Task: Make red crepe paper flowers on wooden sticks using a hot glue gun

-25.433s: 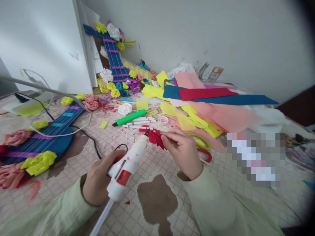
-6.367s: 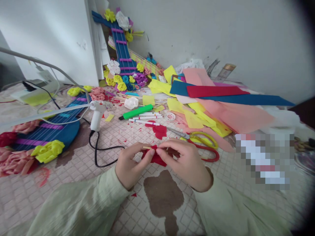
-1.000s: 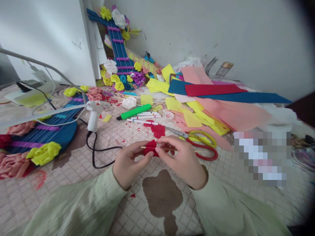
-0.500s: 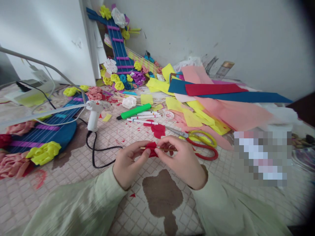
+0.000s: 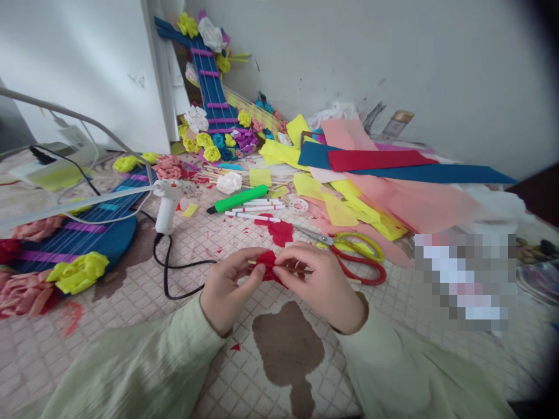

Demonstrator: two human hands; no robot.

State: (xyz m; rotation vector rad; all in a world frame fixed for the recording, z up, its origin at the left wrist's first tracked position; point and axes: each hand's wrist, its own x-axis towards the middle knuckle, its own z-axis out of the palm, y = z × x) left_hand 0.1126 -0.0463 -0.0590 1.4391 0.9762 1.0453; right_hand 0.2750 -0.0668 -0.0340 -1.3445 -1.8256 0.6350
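Note:
Between my two hands is a small piece of red crepe paper set against a thin wooden stick. My left hand is closed, pinching the paper and the stick's left end between thumb and fingers. From the other side my right hand pinches the paper and stick, and the stick's far end shows past its fingers. Scissors with red and yellow handles lie open just beyond my right hand. More cut red paper pieces rest on the table behind the fingers.
A white glue gun stands at left, its black cord looping near my left hand. Markers and a green highlighter-like pen lie ahead. Crepe paper strips heap at back right. Flower-decorated blue paper guitars occupy the left and back.
Both hands stay in nearly the same place. The red paper has shifted slightly between the fingertips, and my right fingers have moved a little to the left along the stick.

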